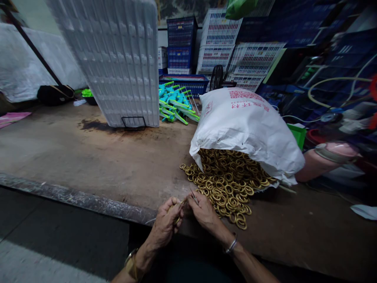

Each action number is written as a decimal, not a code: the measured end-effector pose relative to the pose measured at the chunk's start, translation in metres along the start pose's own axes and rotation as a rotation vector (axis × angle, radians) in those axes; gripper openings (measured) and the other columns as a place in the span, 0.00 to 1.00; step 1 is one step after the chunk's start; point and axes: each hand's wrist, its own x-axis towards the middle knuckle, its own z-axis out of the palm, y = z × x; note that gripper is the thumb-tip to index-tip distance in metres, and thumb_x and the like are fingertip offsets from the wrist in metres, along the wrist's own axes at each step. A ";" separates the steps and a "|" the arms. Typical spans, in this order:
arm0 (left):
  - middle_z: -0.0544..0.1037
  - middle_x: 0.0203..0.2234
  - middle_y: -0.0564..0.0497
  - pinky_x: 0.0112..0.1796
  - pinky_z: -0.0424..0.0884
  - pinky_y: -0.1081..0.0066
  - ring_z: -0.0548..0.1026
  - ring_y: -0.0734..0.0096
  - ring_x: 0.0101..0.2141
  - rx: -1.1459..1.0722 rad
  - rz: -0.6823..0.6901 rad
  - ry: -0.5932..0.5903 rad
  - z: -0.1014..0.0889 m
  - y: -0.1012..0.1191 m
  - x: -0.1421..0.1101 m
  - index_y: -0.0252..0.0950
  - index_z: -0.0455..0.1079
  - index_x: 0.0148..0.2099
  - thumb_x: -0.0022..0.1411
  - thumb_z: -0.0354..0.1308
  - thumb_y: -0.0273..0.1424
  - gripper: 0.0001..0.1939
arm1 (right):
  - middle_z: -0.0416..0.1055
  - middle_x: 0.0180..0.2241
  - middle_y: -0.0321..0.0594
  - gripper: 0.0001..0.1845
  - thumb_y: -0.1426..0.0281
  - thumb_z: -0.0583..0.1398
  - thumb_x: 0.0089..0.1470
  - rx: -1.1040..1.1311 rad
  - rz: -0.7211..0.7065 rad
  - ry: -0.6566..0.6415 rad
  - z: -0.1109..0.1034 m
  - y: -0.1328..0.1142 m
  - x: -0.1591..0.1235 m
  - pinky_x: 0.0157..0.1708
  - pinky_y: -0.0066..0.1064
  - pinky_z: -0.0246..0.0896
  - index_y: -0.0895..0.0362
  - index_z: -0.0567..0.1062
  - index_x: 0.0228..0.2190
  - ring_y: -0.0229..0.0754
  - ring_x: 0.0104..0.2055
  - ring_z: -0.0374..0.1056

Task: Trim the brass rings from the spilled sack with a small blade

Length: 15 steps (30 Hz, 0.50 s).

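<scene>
At the table's front edge, my left hand (167, 220) is closed around a gold-coloured ring (177, 221); whether it holds more than one I cannot tell. Close beside it, my right hand (206, 212) pinches a thin pointed tool (193, 195), its kind too small to make out. The fingertips of both hands nearly meet at the ring. Just past my right hand lies a heap of gold rings (225, 188), spilling from the mouth of a white woven sack (241, 118) with red print.
A ridged translucent panel (118, 59) stands upright on the brown table (118, 165), in a black wire stand (134, 123). Behind are turquoise and green plastic pieces (176, 102) and stacked crates (219, 43). A pink bottle (326, 157) leans right of the sack.
</scene>
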 end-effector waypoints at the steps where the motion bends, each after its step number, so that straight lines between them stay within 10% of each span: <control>1: 0.64 0.19 0.60 0.13 0.49 0.84 0.57 0.86 0.14 0.012 0.011 0.005 0.000 0.000 0.000 0.37 0.56 0.31 0.56 0.53 0.40 0.13 | 0.61 0.18 0.32 0.13 0.69 0.47 0.53 -0.075 -0.036 0.000 0.000 0.001 -0.002 0.22 0.24 0.47 0.57 0.64 0.21 0.33 0.21 0.55; 15: 0.60 0.16 0.61 0.16 0.52 0.82 0.55 0.84 0.15 0.150 0.143 0.019 -0.007 -0.008 -0.001 0.37 0.56 0.30 0.57 0.51 0.41 0.13 | 0.70 0.27 0.37 0.17 0.81 0.47 0.44 -0.569 -0.107 -0.198 0.001 -0.010 -0.015 0.28 0.26 0.46 0.57 0.68 0.34 0.37 0.29 0.63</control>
